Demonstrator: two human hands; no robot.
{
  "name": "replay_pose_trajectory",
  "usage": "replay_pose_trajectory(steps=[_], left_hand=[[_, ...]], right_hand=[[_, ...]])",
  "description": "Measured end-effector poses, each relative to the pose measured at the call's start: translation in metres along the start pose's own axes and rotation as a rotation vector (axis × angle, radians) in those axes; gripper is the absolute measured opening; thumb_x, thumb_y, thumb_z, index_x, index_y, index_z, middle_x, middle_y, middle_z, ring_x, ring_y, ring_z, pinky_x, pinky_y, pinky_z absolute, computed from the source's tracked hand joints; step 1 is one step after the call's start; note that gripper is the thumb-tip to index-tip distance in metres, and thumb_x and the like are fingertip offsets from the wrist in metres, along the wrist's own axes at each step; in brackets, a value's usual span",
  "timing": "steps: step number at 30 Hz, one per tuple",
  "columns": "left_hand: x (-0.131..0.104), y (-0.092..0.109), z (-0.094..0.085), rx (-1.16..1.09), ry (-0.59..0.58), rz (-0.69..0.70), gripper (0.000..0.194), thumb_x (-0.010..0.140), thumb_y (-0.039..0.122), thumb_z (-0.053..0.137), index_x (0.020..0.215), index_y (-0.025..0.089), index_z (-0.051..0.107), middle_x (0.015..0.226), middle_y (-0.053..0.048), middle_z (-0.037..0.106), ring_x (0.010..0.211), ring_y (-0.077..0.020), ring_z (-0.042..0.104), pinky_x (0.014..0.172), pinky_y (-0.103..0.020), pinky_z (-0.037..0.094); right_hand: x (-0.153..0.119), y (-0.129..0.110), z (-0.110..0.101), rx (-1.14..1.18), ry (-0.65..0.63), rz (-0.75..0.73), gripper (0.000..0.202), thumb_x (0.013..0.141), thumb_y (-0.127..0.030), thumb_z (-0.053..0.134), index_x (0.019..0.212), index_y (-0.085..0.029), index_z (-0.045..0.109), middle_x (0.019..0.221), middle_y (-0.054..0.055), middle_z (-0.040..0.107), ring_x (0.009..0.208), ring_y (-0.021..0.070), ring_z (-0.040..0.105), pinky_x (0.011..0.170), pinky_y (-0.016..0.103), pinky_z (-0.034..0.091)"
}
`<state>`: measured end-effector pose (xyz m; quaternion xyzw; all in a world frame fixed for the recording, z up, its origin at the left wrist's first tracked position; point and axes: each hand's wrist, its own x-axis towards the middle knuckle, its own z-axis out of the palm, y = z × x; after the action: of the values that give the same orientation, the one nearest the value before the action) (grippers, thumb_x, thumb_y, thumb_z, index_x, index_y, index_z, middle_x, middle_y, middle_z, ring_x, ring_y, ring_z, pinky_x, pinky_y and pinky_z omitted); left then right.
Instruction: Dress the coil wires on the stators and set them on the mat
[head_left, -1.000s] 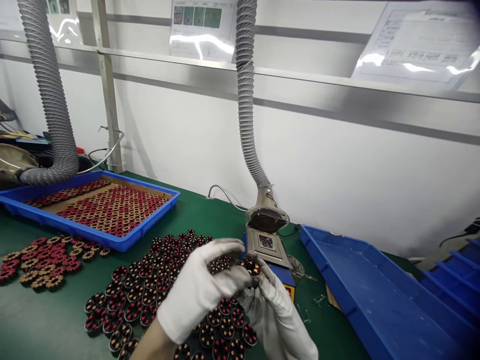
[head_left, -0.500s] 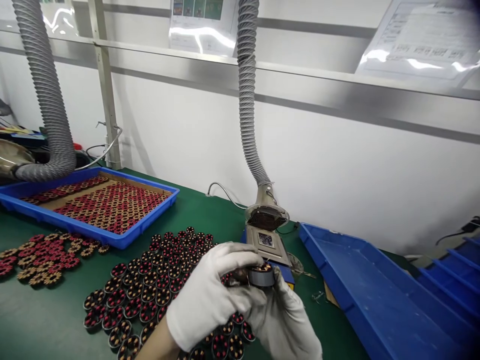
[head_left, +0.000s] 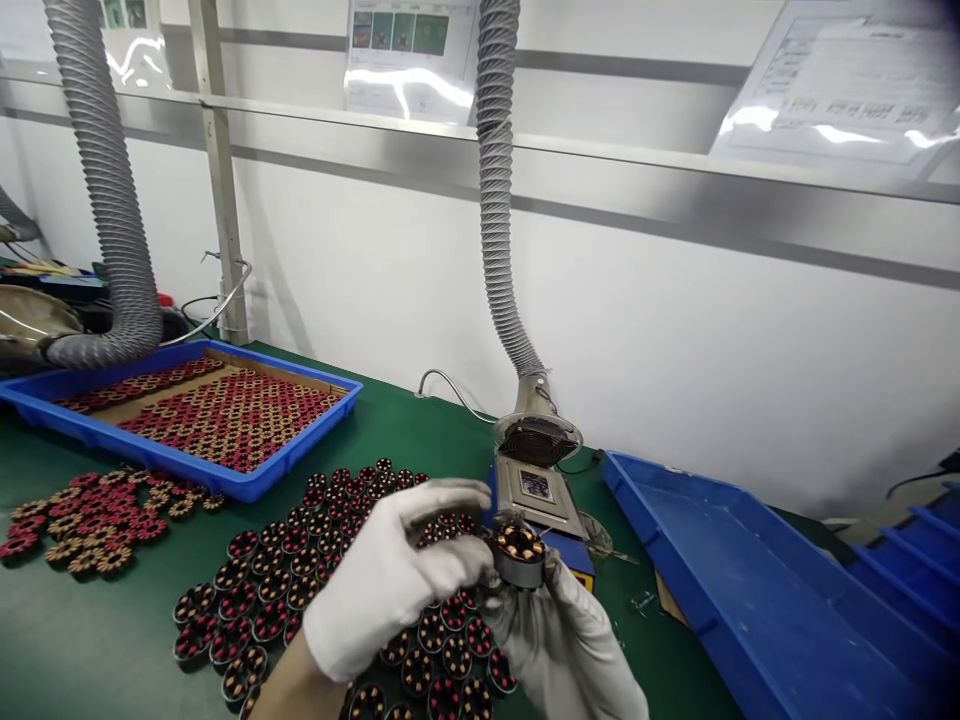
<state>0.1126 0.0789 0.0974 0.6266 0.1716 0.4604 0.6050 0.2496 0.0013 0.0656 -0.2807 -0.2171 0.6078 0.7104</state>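
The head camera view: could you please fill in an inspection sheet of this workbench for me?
Surface: green mat over the bench.
Job's things: one wound coil part, coil face up, held above the loose coil parts set in rows on the mat.
Clutter: second heap of flat coil parts at far left; blue tray filled with more; empty blue tray at right.
Hands: left hand and right hand, both in white gloves, grip the part together.
Cables: grey cable behind the small blue unit.
Surroundings: two ribbed extraction hoses, white wall, posted sheets.
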Motion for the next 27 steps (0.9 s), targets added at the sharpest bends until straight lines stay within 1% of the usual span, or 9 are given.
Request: replay_pose_trajectory(steps=[2, 6, 9, 13, 15, 19, 21, 24, 27], left_hand=[[0.000, 0.000, 0.004, 0.012, -0.052, -0.065, 0.025, 0.067, 0.005, 0.055, 0.084, 0.017, 0.068, 0.094, -0.004, 0.066, 0.083, -0.0162, 0.061, 0.069, -0.018, 0.048], [0.000, -0.004, 0.011, -0.009, -0.033, 0.055, 0.022, 0.066, 0.002, 0.048, 0.073, 0.015, 0.064, 0.087, -0.005, 0.065, 0.081, -0.0170, 0.059, 0.071, -0.021, 0.047], [-0.003, -0.005, 0.011, -0.018, -0.048, 0.135, 0.015, 0.071, 0.005, 0.050, 0.072, 0.016, 0.060, 0.083, -0.005, 0.062, 0.083, -0.0188, 0.057, 0.075, -0.025, 0.046], [-0.006, -0.003, 0.003, -0.201, 0.112, 0.219, 0.012, 0.081, 0.014, 0.049, 0.077, 0.020, 0.059, 0.088, 0.000, 0.060, 0.085, -0.0156, 0.056, 0.076, -0.022, 0.046], [-0.006, -0.001, 0.000, -0.173, 0.148, 0.182, 0.017, 0.080, 0.011, 0.051, 0.084, 0.023, 0.061, 0.097, 0.001, 0.060, 0.089, -0.0140, 0.056, 0.075, -0.018, 0.046], [-0.004, 0.004, 0.006, 0.000, -0.072, 0.037, 0.027, 0.069, 0.000, 0.053, 0.083, 0.019, 0.066, 0.093, -0.002, 0.064, 0.083, -0.0141, 0.060, 0.068, -0.015, 0.047], [-0.006, 0.004, 0.009, 0.033, -0.071, 0.127, 0.021, 0.072, 0.002, 0.053, 0.074, 0.018, 0.066, 0.085, -0.002, 0.065, 0.080, -0.0150, 0.060, 0.071, -0.018, 0.048], [-0.011, 0.004, 0.007, 0.103, 0.020, 0.316, 0.016, 0.077, 0.009, 0.056, 0.073, 0.020, 0.066, 0.083, -0.002, 0.064, 0.088, -0.0171, 0.059, 0.084, -0.023, 0.046], [-0.011, 0.004, 0.002, 0.048, 0.134, 0.286, 0.014, 0.078, 0.012, 0.058, 0.079, 0.022, 0.067, 0.093, -0.001, 0.064, 0.089, -0.0159, 0.059, 0.084, -0.021, 0.046]], right_hand=[[0.000, 0.000, 0.001, 0.011, -0.003, -0.006, 0.035, 0.065, -0.032, 0.076, 0.098, -0.028, 0.068, 0.101, 0.003, 0.071, 0.099, 0.0198, 0.062, 0.091, 0.036, 0.046], [-0.002, 0.002, 0.003, -0.029, 0.061, -0.084, 0.033, 0.062, -0.030, 0.078, 0.094, -0.028, 0.069, 0.100, 0.003, 0.071, 0.102, 0.0211, 0.061, 0.093, 0.037, 0.044], [-0.003, 0.003, 0.002, -0.054, 0.043, -0.078, 0.035, 0.060, -0.031, 0.080, 0.093, -0.029, 0.069, 0.103, 0.004, 0.070, 0.101, 0.0234, 0.061, 0.094, 0.041, 0.044], [-0.003, 0.001, -0.003, -0.058, 0.044, -0.122, 0.035, 0.059, -0.029, 0.080, 0.093, -0.028, 0.069, 0.102, 0.004, 0.070, 0.099, 0.0208, 0.062, 0.095, 0.037, 0.043], [-0.003, -0.001, -0.003, -0.022, 0.002, -0.074, 0.034, 0.062, -0.029, 0.078, 0.095, -0.028, 0.069, 0.100, 0.004, 0.071, 0.090, 0.0204, 0.065, 0.091, 0.039, 0.046], [-0.004, -0.001, 0.001, -0.018, -0.021, -0.044, 0.036, 0.062, -0.031, 0.077, 0.097, -0.029, 0.068, 0.099, 0.004, 0.071, 0.083, 0.0208, 0.066, 0.084, 0.040, 0.050], [-0.001, 0.000, 0.002, -0.090, 0.051, -0.130, 0.041, 0.057, -0.031, 0.081, 0.096, -0.026, 0.068, 0.098, 0.004, 0.071, 0.085, 0.0201, 0.065, 0.082, 0.035, 0.051], [0.007, 0.002, 0.003, -0.234, 0.180, -0.338, 0.046, 0.046, -0.026, 0.086, 0.089, -0.024, 0.069, 0.088, 0.003, 0.072, 0.080, 0.0179, 0.066, 0.075, 0.027, 0.053], [0.011, 0.009, 0.005, -0.393, 0.315, -0.590, 0.045, 0.045, -0.016, 0.085, 0.085, -0.025, 0.069, 0.084, 0.002, 0.072, 0.075, 0.0177, 0.067, 0.069, 0.026, 0.055]])
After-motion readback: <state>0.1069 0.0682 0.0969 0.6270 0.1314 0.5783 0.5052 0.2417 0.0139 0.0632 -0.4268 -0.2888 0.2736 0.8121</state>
